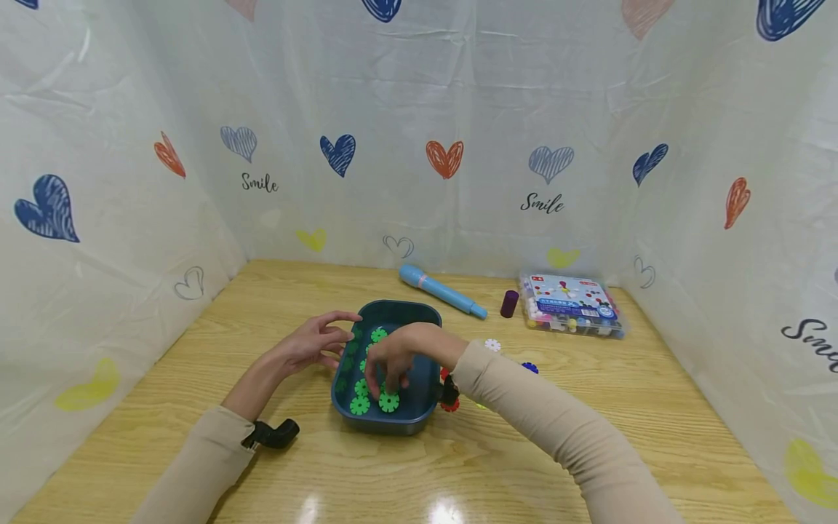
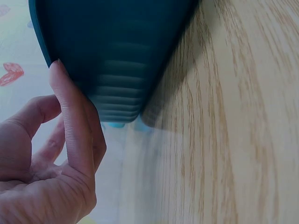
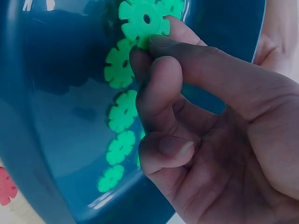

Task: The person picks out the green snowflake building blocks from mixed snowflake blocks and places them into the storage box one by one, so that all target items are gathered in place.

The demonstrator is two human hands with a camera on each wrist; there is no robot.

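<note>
A dark blue-green plastic bin [image 1: 386, 426] stands on the table with several green snowflake discs [image 1: 360, 405] lying inside it. My right hand [image 1: 399, 353] reaches over the bin. In the right wrist view, its thumb and index finger pinch one green snowflake disc [image 3: 133, 21], while the other fingers curl below. A row of green discs [image 3: 123, 110] lies on the bin floor beside that hand. At the bin's left side, my left hand [image 1: 313, 343] has its fingers spread; in the left wrist view a fingertip touches the outer wall near the rim.
Behind the bin lie a light blue microphone-shaped toy [image 1: 445, 291], a dark purple cylinder [image 1: 509, 303] and a clear case of colored parts [image 1: 572, 306]. Right of the bin are a white disc [image 1: 492, 345], a blue disc [image 1: 530, 367] and red discs [image 1: 449, 406], partly hidden by my right arm.
</note>
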